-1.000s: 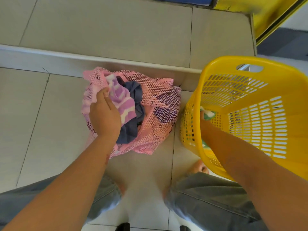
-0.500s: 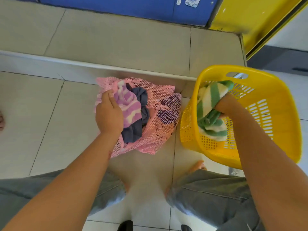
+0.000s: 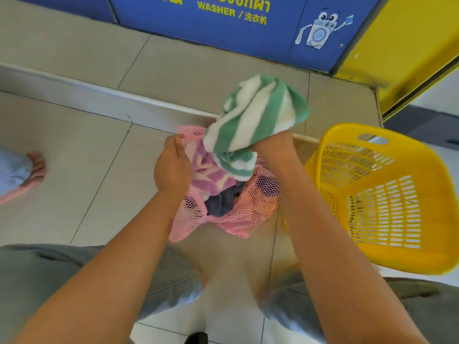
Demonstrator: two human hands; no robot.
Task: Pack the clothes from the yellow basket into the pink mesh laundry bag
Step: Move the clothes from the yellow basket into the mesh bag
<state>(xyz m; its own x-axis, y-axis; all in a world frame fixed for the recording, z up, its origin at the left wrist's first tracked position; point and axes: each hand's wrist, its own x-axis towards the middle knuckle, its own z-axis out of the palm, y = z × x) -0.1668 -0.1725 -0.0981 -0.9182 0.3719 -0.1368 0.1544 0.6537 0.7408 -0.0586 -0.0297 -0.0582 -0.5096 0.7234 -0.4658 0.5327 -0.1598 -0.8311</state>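
Observation:
The pink mesh laundry bag (image 3: 250, 209) lies on the tiled floor in front of me, its mouth open, with a purple-and-white cloth (image 3: 211, 172) and a dark blue garment (image 3: 223, 202) inside. My left hand (image 3: 171, 167) grips the bag's left rim. My right hand (image 3: 273, 142) holds a green-and-white striped towel (image 3: 255, 120) bunched just above the bag's mouth, its lower end hanging into the opening. The yellow basket (image 3: 387, 256) stands to the right; no clothes show inside it.
A raised tiled step with a metal edge (image 3: 99, 93) runs behind the bag. A blue washer panel (image 3: 223, 28) and a yellow panel (image 3: 397, 45) stand beyond it. Another person's foot in a pink sandal (image 3: 32, 170) is at the far left. My knees fill the bottom.
My right hand lifted the striped towel out of the yellow basket and carried it left over the bag's mouth. My left hand kept its hold on the rim.

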